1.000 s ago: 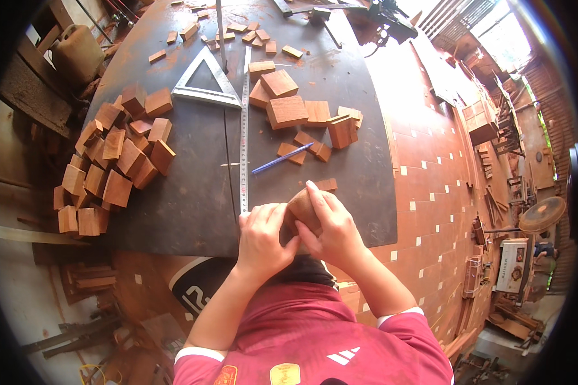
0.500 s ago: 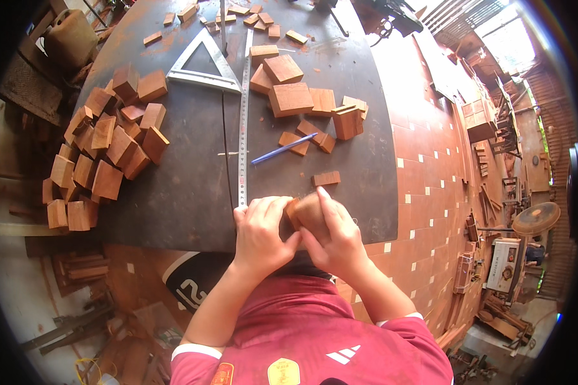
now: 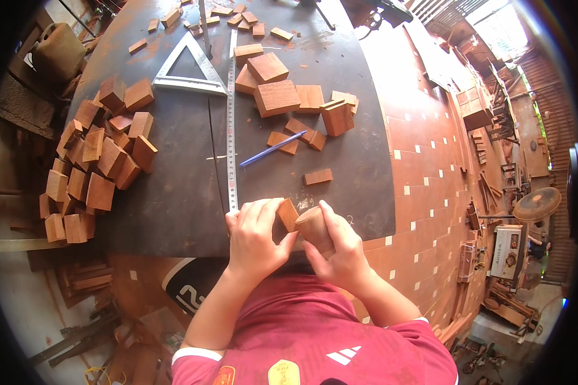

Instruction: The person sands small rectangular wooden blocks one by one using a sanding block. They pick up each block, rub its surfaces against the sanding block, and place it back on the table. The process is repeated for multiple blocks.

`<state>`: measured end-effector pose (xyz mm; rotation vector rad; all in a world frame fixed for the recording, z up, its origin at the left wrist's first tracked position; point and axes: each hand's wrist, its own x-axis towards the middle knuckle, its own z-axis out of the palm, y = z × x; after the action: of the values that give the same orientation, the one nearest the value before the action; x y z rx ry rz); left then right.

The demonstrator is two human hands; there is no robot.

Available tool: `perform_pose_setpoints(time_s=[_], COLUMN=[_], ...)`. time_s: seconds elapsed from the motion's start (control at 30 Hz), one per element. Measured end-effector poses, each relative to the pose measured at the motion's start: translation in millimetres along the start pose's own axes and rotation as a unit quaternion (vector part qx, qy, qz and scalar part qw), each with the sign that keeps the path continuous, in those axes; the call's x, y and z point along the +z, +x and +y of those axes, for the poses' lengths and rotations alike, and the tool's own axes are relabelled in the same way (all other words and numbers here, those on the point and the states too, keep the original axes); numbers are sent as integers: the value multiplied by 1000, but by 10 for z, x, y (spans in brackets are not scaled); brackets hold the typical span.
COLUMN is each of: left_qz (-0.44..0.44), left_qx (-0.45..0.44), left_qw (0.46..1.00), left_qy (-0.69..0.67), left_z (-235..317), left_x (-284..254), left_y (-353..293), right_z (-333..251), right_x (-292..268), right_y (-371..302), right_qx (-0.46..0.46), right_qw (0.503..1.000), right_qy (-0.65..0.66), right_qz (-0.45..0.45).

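Note:
Near the table's front edge, my left hand (image 3: 255,232) is closed on a small flat wooden block (image 3: 288,215), thumb on its near side. My right hand (image 3: 341,247) grips a thicker wooden piece with a rounded end (image 3: 313,226), close beside the block; I cannot tell whether the two touch. A short wooden block (image 3: 318,176) lies just beyond my hands. Farther off, a blue pen (image 3: 273,149) rests partly across small wooden blocks (image 3: 282,142). To the left of the pen runs a steel ruler (image 3: 232,128) with markings.
A dark table (image 3: 173,186) spreads beneath everything. On its left is a heap of wooden blocks (image 3: 112,157); larger blocks (image 3: 277,97) sit at the centre right. A silver triangle square (image 3: 189,83) lies left of the ruler. Small offcuts (image 3: 281,33) are scattered at the far end.
The rounded piece, blurred before, has swung slightly away from the flat block, and a gap shows between them. The whole view has shifted a little.

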<state>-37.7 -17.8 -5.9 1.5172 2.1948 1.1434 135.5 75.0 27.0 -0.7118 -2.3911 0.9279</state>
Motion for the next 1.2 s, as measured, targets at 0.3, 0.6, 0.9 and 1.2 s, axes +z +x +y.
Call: perform_pose_setpoints(time_s=[0.3,0.6,0.9,1.2], left_qz=[-4,-4,-10,-12], left_qx=[10,21,24,9], left_qw=[1000,999,1000,1000], left_qy=[18,28,9,-4], left_z=[-4,-15,-14,3], left_x=[9,23,3,17], left_y=[-17,-2,25,25], right_z=[21,65,112,14], right_x=[50,150,162,34], right_y=[86,341,350,87], right_qx=[29,6,26,36], right_qw=[999,1000,999,999], right_qy=[12,-3,10,-10], right_qz=[8,30,29,11])
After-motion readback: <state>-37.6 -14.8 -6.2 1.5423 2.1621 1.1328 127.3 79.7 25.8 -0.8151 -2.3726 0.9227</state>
